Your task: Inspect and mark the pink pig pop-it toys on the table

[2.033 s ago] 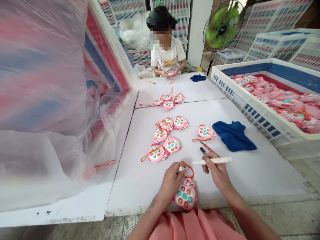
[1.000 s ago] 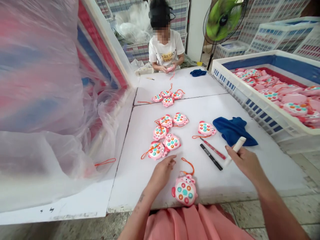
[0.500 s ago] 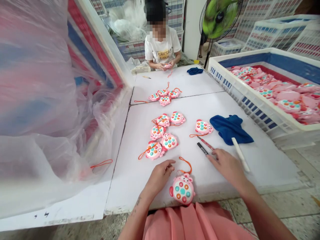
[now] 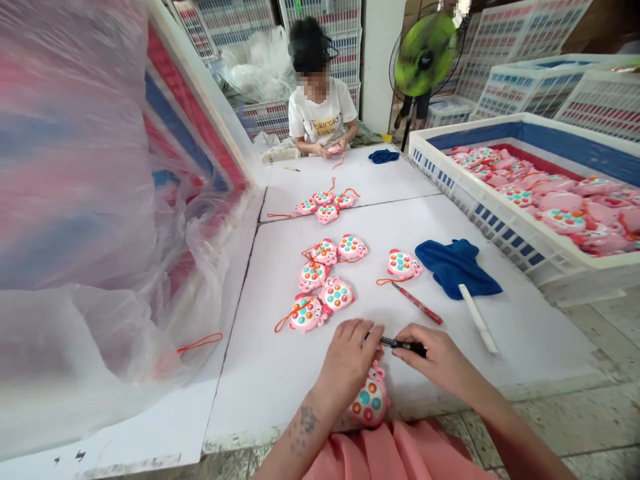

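Note:
A black marker (image 4: pixel 393 343) lies level between my two hands, just above the near part of the table. My right hand (image 4: pixel 437 352) grips its right end, and the fingers of my left hand (image 4: pixel 349 353) are closed round its left end. Under them, at the table's near edge, is a pink animal-shaped toy (image 4: pixel 369 400) with coloured round buttons; my left hand hides part of its top and cord. A red pen (image 4: pixel 417 304) rests beyond my right hand. Farther off sits another pink toy (image 4: pixel 401 264) with an orange cord.
Several pink toys (image 4: pixel 336 294) lie left of centre, more farther back. At right are a blue cloth (image 4: pixel 457 267) and a white stick (image 4: pixel 479 321). A crate (image 4: pixel 500 227) full of toys flanks the table; plastic sheeting (image 4: pixel 100 347) covers the left. Opposite sits a co-worker (image 4: pixel 323 113).
My right hand has picked the black marker up off the table and brought it toward me. My left hand has moved right, over the near toy, and closed on the marker's other end.

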Available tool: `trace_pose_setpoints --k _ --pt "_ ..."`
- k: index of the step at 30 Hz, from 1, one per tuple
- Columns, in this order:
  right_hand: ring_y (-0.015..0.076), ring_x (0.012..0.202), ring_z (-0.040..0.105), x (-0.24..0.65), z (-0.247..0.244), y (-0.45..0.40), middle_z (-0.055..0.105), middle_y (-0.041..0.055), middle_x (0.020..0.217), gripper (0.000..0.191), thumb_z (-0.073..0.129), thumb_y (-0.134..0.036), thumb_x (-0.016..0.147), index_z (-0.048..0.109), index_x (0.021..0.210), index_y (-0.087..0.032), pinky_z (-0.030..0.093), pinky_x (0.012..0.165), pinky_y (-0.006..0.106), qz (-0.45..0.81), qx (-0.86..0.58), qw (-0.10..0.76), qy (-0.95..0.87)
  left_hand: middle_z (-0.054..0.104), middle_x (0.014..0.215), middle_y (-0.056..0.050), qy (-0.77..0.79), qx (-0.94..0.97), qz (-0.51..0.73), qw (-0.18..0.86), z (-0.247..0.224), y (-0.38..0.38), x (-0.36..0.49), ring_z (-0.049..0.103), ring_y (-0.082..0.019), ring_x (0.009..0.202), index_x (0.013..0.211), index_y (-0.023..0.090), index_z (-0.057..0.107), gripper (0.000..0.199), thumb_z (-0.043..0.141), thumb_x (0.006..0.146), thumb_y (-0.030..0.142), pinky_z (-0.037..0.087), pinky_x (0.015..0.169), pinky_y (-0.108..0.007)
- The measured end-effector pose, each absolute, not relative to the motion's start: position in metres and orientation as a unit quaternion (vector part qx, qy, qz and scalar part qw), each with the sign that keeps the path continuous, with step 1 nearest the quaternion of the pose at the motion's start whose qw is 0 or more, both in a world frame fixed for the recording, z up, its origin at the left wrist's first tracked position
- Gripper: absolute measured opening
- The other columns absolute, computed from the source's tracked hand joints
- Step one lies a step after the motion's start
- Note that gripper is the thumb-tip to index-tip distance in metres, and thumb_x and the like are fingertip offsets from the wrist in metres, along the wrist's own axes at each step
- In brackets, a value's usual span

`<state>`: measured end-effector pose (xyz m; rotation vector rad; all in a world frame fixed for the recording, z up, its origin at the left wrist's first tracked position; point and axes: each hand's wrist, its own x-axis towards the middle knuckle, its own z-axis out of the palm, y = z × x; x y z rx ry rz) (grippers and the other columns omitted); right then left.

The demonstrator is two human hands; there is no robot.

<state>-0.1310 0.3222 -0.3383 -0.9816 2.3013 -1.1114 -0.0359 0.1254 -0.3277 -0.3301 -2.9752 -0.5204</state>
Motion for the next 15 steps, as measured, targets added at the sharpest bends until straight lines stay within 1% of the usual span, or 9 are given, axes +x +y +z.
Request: trace_pose_setpoints --k 2,3,5,7,8,10,12,13,15 --pt "0.0203 0.087 0.062 -0.127 -0.333 0.318 0.068 0.0037 0.092 0.011 0.056 -0.029 0.091 0.061 0.097 -0.022 0.047 0.078 0.033 -0.389 -0.383 0.195 0.815 0.064 0.109 -0.008 -0.977 -0.12 -0.171 0.028 -0.326 0.129 -0.037 0.059 -0.025 0.1 0.125 0.02 0.051 0.034 0.049 0.091 0.013 0.05 0.088 -0.042" --pt "0.022 0.089 0.061 -0.127 -0.333 0.317 0.068 0.0049 0.093 0.013 0.055 -0.028 0.091 0.063 0.099 -0.021 0.047 0.08 0.035 -0.376 -0.4 0.19 0.814 0.064 0.109 -0.007 -0.976 -0.113 -0.185 0.033 -0.326 0.129 -0.036 0.059 -0.023 0.098 0.125 0.021 0.05 0.035 0.048 0.091 0.011 0.05 0.086 -0.04" --pt "0.0245 0.092 0.059 -0.127 -0.336 0.314 0.067 0.007 0.093 0.015 0.052 -0.027 0.092 0.064 0.1 -0.02 0.045 0.082 0.039 -0.369 -0.419 0.177 0.811 0.058 0.121 -0.009 -0.966 -0.072 -0.234 0.079 -0.325 0.13 -0.035 0.055 -0.023 0.109 0.133 0.023 0.043 0.043 0.049 0.091 0.013 0.049 0.092 -0.039" --pt "0.0242 0.093 0.058 -0.128 -0.339 0.312 0.064 0.0081 0.095 0.015 0.053 -0.028 0.092 0.065 0.097 -0.019 0.045 0.083 0.038 -0.418 -0.394 0.16 0.802 0.051 0.131 -0.011 -0.945 -0.012 -0.306 0.117 -0.324 0.131 -0.034 0.05 -0.023 0.12 0.139 0.024 0.034 0.052 0.053 0.091 0.018 0.045 0.099 -0.039" --pt "0.0234 0.093 0.058 -0.128 -0.339 0.31 0.062 0.0081 0.097 0.015 0.054 -0.03 0.091 0.064 0.097 -0.019 0.046 0.083 0.037 -0.458 -0.369 0.156 0.794 0.05 0.133 -0.011 -0.931 0.014 -0.346 0.113 -0.323 0.132 -0.034 0.049 -0.022 0.121 0.14 0.024 0.032 0.056 0.056 0.09 0.021 0.045 0.1 -0.039" --pt "0.0215 0.091 0.059 -0.127 -0.336 0.306 0.061 0.0069 0.096 0.015 0.058 -0.032 0.089 0.063 0.097 -0.02 0.047 0.08 0.034 -0.542 -0.309 0.175 0.762 0.051 0.132 -0.009 -0.905 0.035 -0.42 0.063 -0.32 0.134 -0.033 0.052 -0.021 0.118 0.137 0.026 0.034 0.059 0.063 0.086 0.027 0.045 0.099 -0.036" --pt "0.0198 0.088 0.061 -0.123 -0.33 0.301 0.062 0.0046 0.092 0.014 0.06 -0.031 0.087 0.063 0.096 -0.02 0.048 0.078 0.032 -0.601 -0.27 0.228 0.717 0.058 0.124 -0.006 -0.882 0.027 -0.47 -0.005 -0.318 0.136 -0.034 0.057 -0.019 0.109 0.131 0.026 0.042 0.051 0.064 0.085 0.029 0.047 0.093 -0.032" --pt "0.0193 0.088 0.061 -0.121 -0.326 0.298 0.063 0.0037 0.091 0.013 0.061 -0.03 0.086 0.063 0.095 -0.02 0.048 0.078 0.031 -0.618 -0.265 0.25 0.697 0.062 0.116 -0.004 -0.878 0.029 -0.477 -0.033 -0.318 0.138 -0.034 0.059 -0.019 0.102 0.125 0.025 0.047 0.041 0.061 0.087 0.029 0.048 0.088 -0.031" --pt "0.0188 0.088 0.06 -0.118 -0.32 0.294 0.063 0.003 0.09 0.013 0.061 -0.03 0.086 0.062 0.094 -0.02 0.047 0.079 0.031 -0.63 -0.271 0.264 0.678 0.065 0.099 -0.004 -0.884 0.05 -0.46 -0.064 -0.319 0.139 -0.034 0.061 -0.019 0.088 0.108 0.021 0.055 0.019 0.053 0.091 0.028 0.048 0.078 -0.03"
